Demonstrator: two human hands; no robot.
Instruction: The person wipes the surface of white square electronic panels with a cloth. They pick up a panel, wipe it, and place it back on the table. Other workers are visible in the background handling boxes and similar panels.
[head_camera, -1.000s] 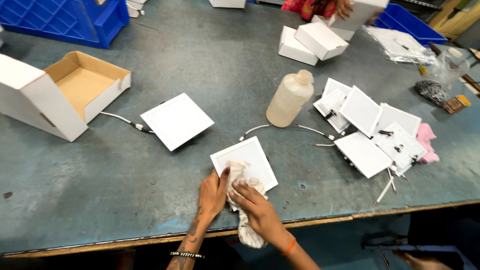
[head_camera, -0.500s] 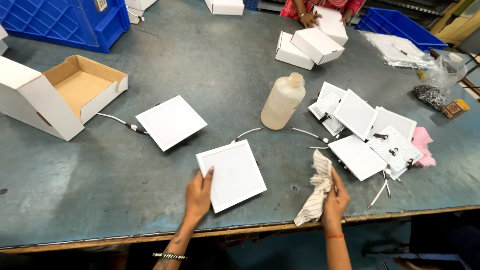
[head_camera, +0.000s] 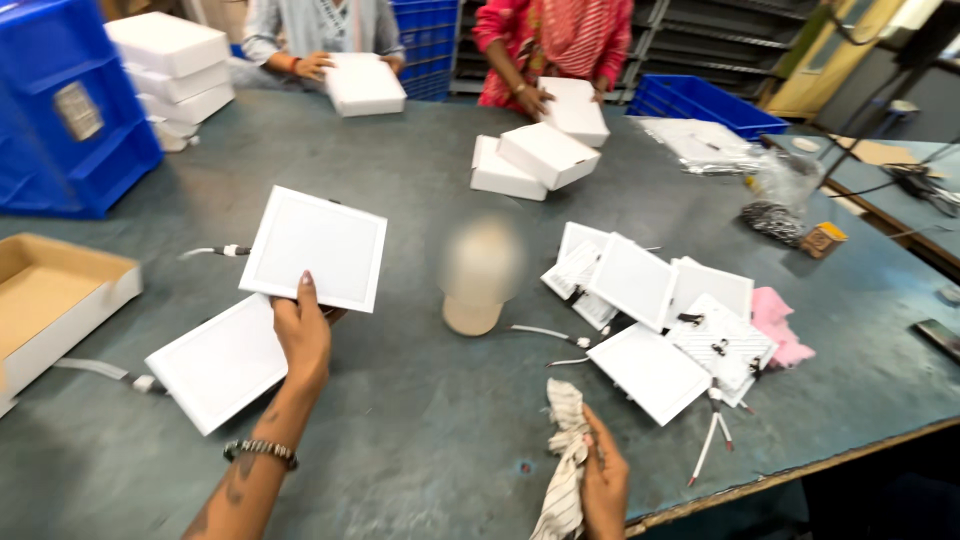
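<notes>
At bench centre-left, the left hand (head_camera: 300, 335) held a white square panel (head_camera: 314, 248) up off the bench (head_camera: 430, 420), grip clenched on its lower edge w/ thumb on the front face; panel tilted, face toward the camera. Left wrist wore a beaded bracelet (head_camera: 260, 452). Just below/left of that hand a second white panel (head_camera: 220, 362) lay flat on the bench, a short white lead w/ connector (head_camera: 105, 372) running from its left corner. Another lead (head_camera: 215, 251) showed left of the raised panel.

Right hand (head_camera: 603, 480) was low near the bench's front edge, grip closed round a crumpled striped rag (head_camera: 565, 470) that hung down past the edge. Well apart from the raised panel.

Mid-bench, btwn the two hands, stood a pale plastic bottle (head_camera: 478, 275), blurred. Right of it, a loose pile of white panels (head_camera: 655, 320), some face-down w/ clips and wires showing; a pink cloth (head_camera: 778, 325) just beside the pile.

Far left, an open cardboard carton (head_camera: 50, 300) and a blue crate (head_camera: 70, 130). Far side of the bench: white boxes (head_camera: 535, 160) stacked, plus two other people, each w/ hands on a white box (head_camera: 365, 85).
</notes>
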